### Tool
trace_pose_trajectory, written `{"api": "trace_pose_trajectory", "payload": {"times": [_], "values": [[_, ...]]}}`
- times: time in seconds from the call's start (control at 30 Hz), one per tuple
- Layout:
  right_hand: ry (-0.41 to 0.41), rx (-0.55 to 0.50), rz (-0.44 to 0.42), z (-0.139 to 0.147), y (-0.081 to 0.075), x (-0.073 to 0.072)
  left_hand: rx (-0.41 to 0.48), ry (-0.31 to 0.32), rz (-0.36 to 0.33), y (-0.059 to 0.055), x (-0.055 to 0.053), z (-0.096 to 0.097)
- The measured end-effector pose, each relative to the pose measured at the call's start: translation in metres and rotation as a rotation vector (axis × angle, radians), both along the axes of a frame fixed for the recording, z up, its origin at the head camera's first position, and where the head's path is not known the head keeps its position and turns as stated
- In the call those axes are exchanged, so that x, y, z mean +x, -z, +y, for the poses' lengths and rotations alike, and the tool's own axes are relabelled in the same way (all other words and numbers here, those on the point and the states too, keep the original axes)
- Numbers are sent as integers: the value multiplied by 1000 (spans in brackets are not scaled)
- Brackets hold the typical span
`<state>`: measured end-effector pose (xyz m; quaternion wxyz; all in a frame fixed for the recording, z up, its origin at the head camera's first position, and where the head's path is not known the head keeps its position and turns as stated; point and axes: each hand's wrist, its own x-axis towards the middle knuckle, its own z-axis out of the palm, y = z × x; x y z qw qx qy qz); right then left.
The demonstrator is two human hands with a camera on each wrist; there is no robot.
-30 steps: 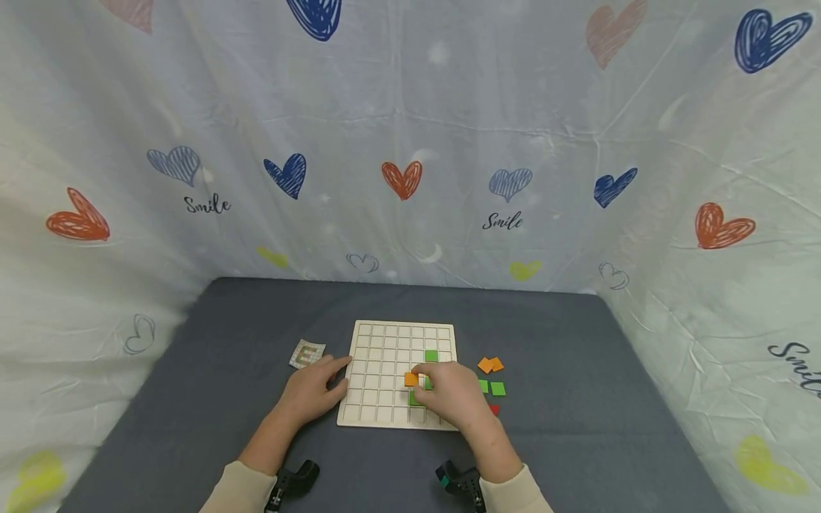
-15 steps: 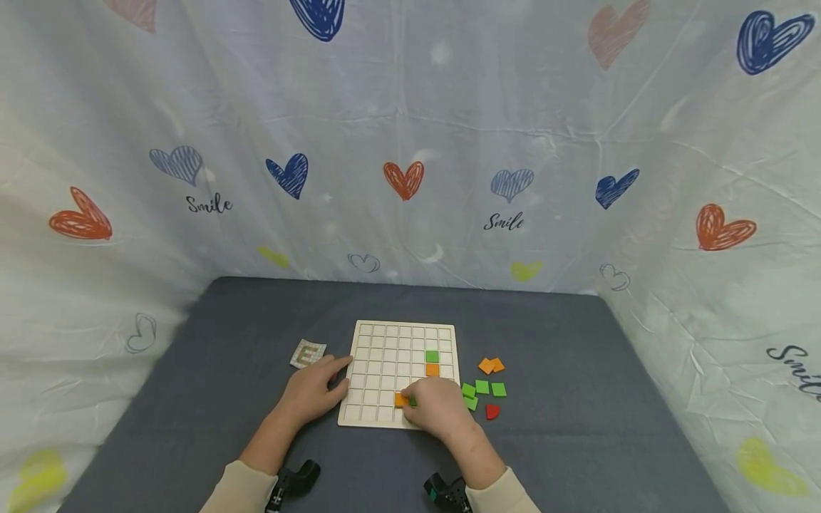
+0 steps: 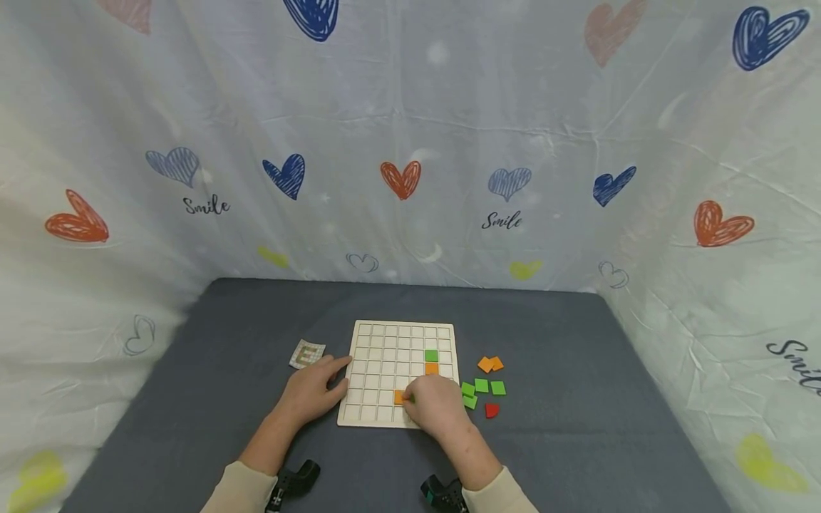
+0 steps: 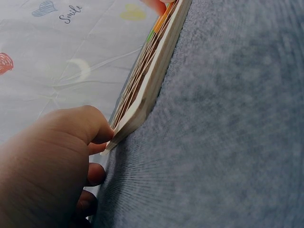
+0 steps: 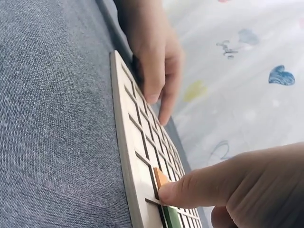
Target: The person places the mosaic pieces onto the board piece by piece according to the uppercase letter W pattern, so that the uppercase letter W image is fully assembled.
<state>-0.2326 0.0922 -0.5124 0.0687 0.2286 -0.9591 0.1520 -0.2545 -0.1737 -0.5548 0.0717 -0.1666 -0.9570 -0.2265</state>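
Observation:
A pale wooden grid board (image 3: 375, 360) lies on the dark cloth. My left hand (image 3: 312, 390) rests at its left edge, thumb and index finger touching the rim and the fingers relaxed. Near the board's front, my right hand (image 3: 439, 406) pinches an orange square tile (image 3: 399, 397) at its right side. In the right wrist view, the thumb (image 5: 185, 190) presses on this orange tile (image 5: 160, 176), beside a green tile (image 5: 172, 217). Farther back on the board sit a green tile (image 3: 432, 355) and an orange tile (image 3: 432, 368). My right hand hides some cells.
Right of the board lie two orange tiles (image 3: 490, 364), several green tiles (image 3: 481, 385) and a red rounded piece (image 3: 492, 410). A small pattern card (image 3: 307, 353) lies to the left. A curtain printed with hearts (image 3: 400, 180) surrounds the table (image 3: 545, 342).
My right hand has moved left and toward the front with the orange tile, from mid-board to a front cell. It has barely shifted over the last half second. My left hand stays put.

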Motion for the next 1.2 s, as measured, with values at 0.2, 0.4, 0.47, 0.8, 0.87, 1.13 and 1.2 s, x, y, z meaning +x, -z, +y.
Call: {"api": "trace_pose_trajectory", "payload": {"times": [0.2, 0.4, 0.47, 0.8, 0.87, 1.13, 1.2], "values": [[-1, -13, -29, 5, -5, -2, 6, 4, -1, 1, 0, 0], [67, -91, -110, 32, -14, -13, 9, 9, 0, 2, 0, 1], [99, -135, -156, 44, -17, -17, 9, 5, 3, 1, 0, 1], [250, -145, -348, 92, -20, -29, 9, -4, 23, -1, 1, 0], [274, -121, -383, 97, -20, -30, 11, -3, 19, -2, 1, 1], [313, -74, -418, 102, -19, -31, 11, -6, 10, -2, 2, 1], [308, -81, -401, 103, -19, -30, 11, -2, 12, -2, 2, 1]]}}
